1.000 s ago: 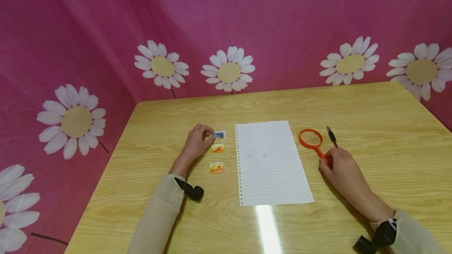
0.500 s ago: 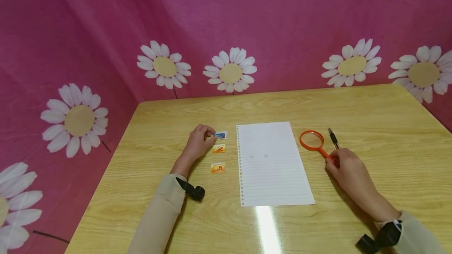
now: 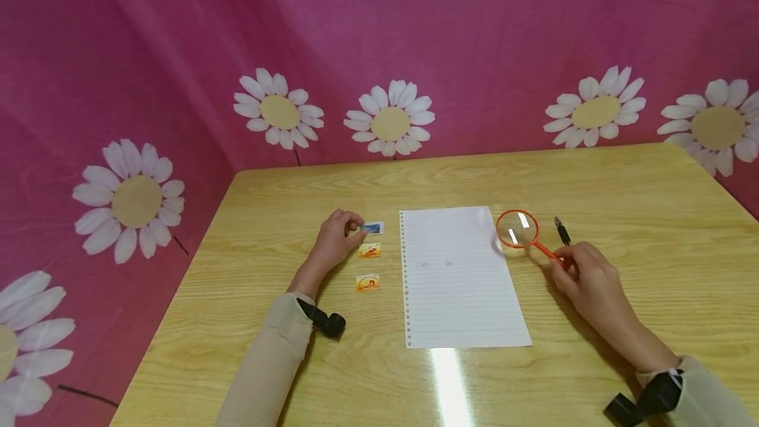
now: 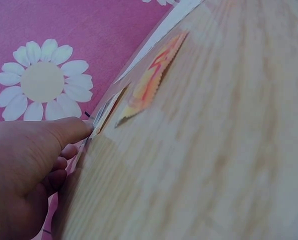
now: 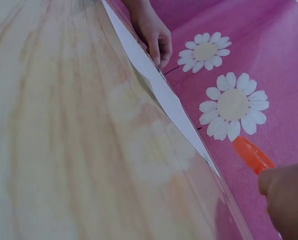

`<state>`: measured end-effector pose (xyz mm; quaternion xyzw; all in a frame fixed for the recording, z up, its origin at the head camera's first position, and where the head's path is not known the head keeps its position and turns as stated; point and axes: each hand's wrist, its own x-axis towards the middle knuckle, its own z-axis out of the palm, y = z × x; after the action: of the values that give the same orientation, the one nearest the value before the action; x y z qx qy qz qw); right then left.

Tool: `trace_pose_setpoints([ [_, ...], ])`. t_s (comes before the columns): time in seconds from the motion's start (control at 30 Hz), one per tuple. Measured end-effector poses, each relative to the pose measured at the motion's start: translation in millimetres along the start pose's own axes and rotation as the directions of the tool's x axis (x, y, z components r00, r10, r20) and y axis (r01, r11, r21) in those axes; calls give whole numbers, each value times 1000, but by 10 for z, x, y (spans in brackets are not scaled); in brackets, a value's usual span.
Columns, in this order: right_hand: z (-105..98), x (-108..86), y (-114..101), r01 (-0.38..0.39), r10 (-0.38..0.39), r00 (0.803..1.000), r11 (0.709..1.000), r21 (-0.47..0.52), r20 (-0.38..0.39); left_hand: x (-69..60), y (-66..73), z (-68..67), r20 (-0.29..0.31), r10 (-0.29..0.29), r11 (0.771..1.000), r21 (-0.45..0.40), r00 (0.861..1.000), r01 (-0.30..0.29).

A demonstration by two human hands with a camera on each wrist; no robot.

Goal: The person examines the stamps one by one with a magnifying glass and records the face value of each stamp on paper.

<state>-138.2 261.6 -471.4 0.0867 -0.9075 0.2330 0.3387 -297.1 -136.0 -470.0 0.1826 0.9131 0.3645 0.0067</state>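
My left hand [image 3: 337, 239] pinches the left edge of a blue postage stamp [image 3: 373, 228] between thumb and fingers. Below it on the table lie two yellow-orange stamps, an upper one [image 3: 369, 250] and a lower one [image 3: 367, 283]. In the left wrist view, an orange stamp [image 4: 153, 77] shows its serrated edge. My right hand [image 3: 593, 282] grips the handle of an orange-rimmed magnifying glass [image 3: 536, 243], its lens raised near the paper's right edge with light glinting on it. In the right wrist view only the orange handle [image 5: 251, 154] shows.
A lined, hole-punched sheet of paper [image 3: 468, 308] with faint handwritten numbers lies between the hands on the wooden table [image 3: 284, 199]. Just beyond my right hand lies a black pen [image 3: 562, 232]. A pink curtain with daisies [image 3: 389, 124] hangs behind the table.
My right hand has lifted the magnifying glass off the table, tilting its lens and bringing it a little toward the paper. My left hand has stayed at the blue stamp.
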Motion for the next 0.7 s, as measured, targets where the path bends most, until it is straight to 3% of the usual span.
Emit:
trace_pose_setpoints([
  [0.2,46,29,-5,85,-85,996,996,28,-16,-14,4,-10,-4,6,1000,-6,1000,-6],
  [0.7,204,122,-141,160,-162,986,984,78,25,2,-20,-1,10,-12,1000,-13,1000,12],
])
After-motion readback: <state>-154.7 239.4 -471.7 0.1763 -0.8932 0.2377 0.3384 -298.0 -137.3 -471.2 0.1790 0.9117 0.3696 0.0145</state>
